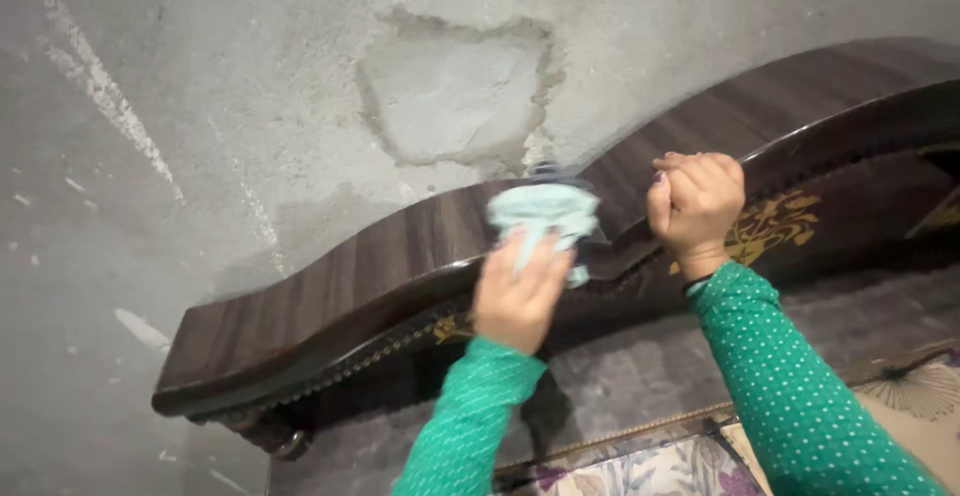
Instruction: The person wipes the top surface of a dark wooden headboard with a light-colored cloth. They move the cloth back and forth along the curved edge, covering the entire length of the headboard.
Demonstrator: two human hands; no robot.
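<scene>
Green dotted sleeves (800,396) nearest; left hand (517,296) pressing pale blue cloth (545,211) on dark wooden headboard (330,286) crest, mid-wipe, right hand (695,201) fisted over rim; next, probably sliding along, pressure kept.

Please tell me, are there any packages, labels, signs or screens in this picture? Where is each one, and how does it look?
None are in view. The left hand presses a pale blue-green cloth on the dark wooden headboard, and the right hand grips its top edge. The only marking is a gold floral ornament on the headboard's front, beside the right hand; it is decoration, not a label.
</scene>
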